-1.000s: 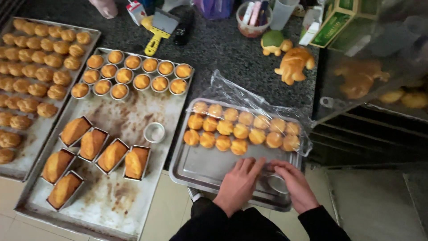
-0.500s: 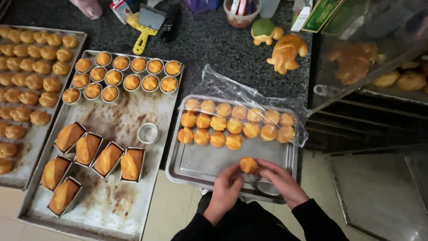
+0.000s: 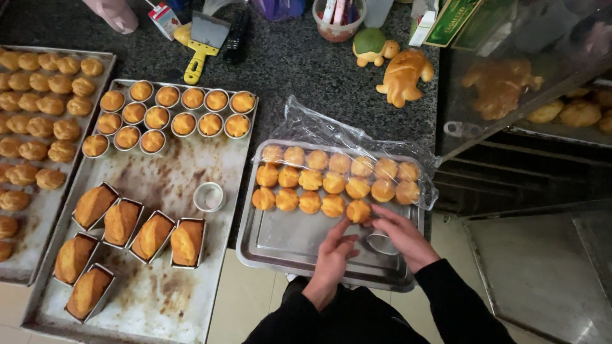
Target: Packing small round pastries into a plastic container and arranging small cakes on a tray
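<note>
A: Change? The small round golden cake (image 3: 358,211) has moved from mid-tray to the row's end.
B: Left hand (image 3: 333,259) fingertips pinch it; right hand (image 3: 403,237) grips an empty round metal cup (image 3: 381,243) just beside, on the steel tray (image 3: 287,245).

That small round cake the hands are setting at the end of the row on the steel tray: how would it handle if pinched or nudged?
The small round cake looks soft and light, so a firm pinch would probably dent it. Its domed shape sits flat, so it seems unlikely to roll. On the bare steel tray it may slide when nudged by the left hand or right hand.
</note>
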